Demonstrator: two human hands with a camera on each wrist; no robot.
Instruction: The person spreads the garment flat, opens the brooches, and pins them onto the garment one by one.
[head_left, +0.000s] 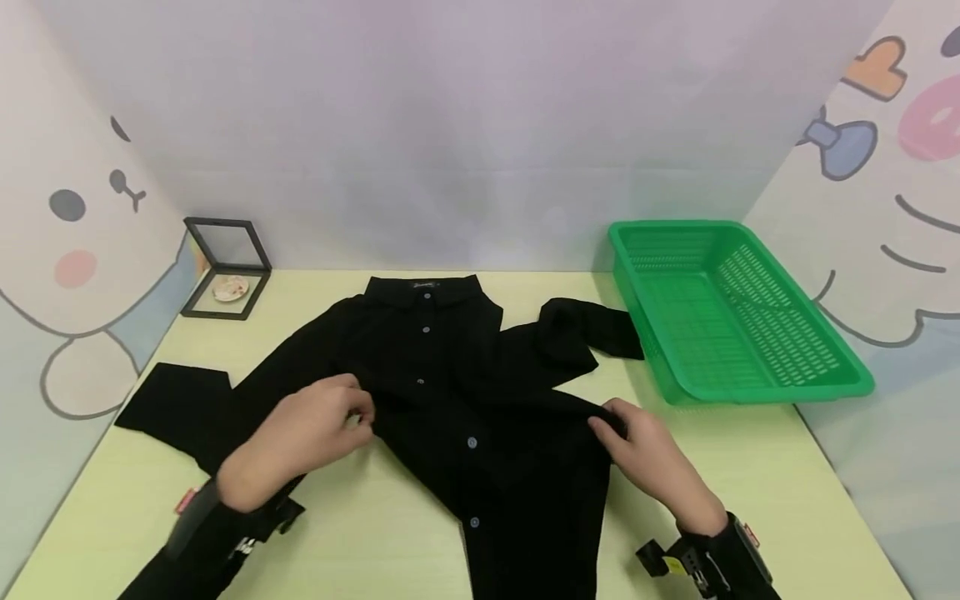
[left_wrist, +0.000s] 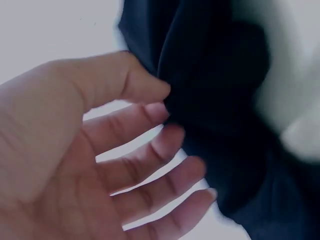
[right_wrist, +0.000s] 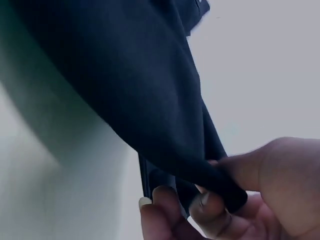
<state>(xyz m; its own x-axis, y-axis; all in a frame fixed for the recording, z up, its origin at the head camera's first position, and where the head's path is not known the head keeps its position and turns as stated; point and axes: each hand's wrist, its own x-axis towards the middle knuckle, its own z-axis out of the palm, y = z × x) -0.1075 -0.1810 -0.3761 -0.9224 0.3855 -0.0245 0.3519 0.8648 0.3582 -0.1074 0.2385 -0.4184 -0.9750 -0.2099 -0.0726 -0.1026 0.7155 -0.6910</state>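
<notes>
A black button-up shirt lies front up on the table, its collar at the far side and both sleeves spread outward. Its lower part is lifted and skewed toward the right. My left hand pinches the fabric at the left side between thumb and index fingertip. In the left wrist view the other fingers are spread loosely beside the cloth. On the opposite side, my right hand grips the shirt's side edge, a fold of which passes between thumb and fingers in the right wrist view. The shirt's bottom hem runs out of the head view.
A green plastic basket stands at the right, with the shirt's right-side cuff close against it. At the back left is a small black-framed case with a round pale item inside. A pale curtain wall rises behind the table.
</notes>
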